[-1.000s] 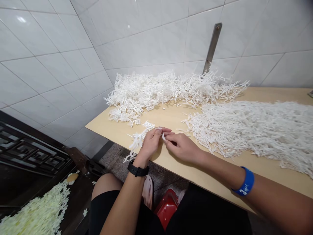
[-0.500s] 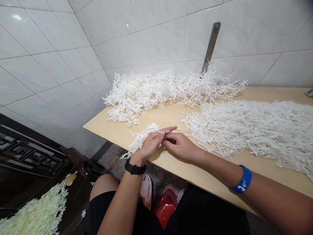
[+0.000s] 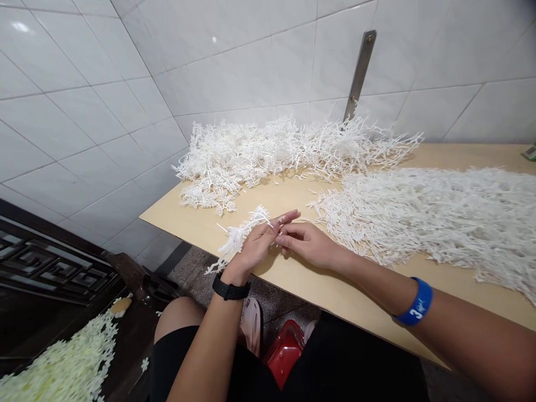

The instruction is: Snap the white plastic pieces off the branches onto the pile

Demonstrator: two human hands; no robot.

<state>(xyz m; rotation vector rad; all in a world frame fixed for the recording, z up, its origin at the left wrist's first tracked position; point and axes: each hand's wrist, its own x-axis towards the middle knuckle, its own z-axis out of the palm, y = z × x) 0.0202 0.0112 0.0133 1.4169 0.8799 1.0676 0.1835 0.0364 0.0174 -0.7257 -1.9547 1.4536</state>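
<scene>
My left hand [image 3: 260, 241] is closed on a white branching sprig [image 3: 234, 239], which fans out past its back toward the wrist, over the table's front edge. The fingertips of my right hand [image 3: 307, 243] are pinched together against the left fingers, at a small white piece of the sprig. Behind both hands, a tangled heap of white branching sprigs [image 3: 268, 151] lies along the wall. A flatter pile of thin white stems [image 3: 435, 215] spreads to the right of my hands.
The wooden table [image 3: 167, 212] stands against a tiled wall with a metal bracket [image 3: 360, 78]. At the lower left are pale yellow-white flowers [image 3: 67, 363] on a dark surface. A red object [image 3: 285, 354] sits below, between my legs.
My right fingertips have shifted slightly and closed in a pinch by the left fingers. The left hand still holds the sprig. The camera view has moved a little.
</scene>
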